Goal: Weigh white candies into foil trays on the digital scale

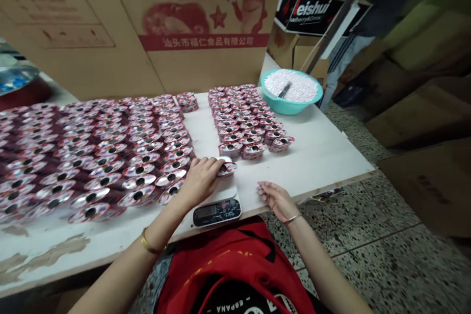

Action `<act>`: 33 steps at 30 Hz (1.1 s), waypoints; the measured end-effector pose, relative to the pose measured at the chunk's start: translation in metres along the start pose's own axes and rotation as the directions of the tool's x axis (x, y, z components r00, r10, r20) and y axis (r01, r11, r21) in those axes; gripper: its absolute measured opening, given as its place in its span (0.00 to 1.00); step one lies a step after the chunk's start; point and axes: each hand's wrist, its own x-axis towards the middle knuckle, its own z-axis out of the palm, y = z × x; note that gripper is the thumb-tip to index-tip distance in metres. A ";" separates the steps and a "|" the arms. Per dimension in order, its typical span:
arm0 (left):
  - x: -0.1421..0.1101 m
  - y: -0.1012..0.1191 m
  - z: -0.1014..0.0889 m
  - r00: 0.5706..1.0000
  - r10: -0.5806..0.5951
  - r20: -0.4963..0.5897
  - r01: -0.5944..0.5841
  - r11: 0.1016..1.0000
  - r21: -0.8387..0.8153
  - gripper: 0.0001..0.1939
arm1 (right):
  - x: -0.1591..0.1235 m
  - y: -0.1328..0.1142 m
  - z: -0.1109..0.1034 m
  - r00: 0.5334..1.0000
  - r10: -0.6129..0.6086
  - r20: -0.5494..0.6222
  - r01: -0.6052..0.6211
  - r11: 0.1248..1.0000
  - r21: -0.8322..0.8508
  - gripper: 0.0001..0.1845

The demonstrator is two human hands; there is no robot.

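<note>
My left hand [200,179] is closed on a small foil-lidded cup [227,169] that sits over the white digital scale [217,208] at the table's front edge. My right hand [274,197] rests palm up on the white table [324,157] beside the scale, fingers loosely curled and holding nothing. A large block of several identical cups [91,157] covers the table to the left. A smaller block of cups [245,117] stands just beyond the scale.
A teal bowl [292,104] of small white pieces with a scoop sits at the table's far right corner. Cardboard boxes [176,19] wall off the back. Another person stands at the top right by stacked boxes. Speckled floor lies to the right.
</note>
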 end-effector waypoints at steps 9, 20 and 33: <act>0.084 0.070 0.048 0.995 0.093 -0.029 -0.094 0.995 -0.037 0.15 | 0.002 0.007 0.000 1.000 -0.009 -0.022 0.009 1.000 -0.002 0.26; 0.165 -0.125 0.000 0.904 -0.382 -0.192 0.422 0.871 0.252 0.21 | 0.006 0.025 -0.006 0.995 0.036 -0.094 -0.037 0.999 -0.018 0.28; 0.194 -0.210 -0.001 0.891 -0.439 -0.117 0.449 0.817 0.361 0.18 | 0.007 0.017 0.004 0.993 0.005 -0.118 -0.011 0.999 -0.053 0.26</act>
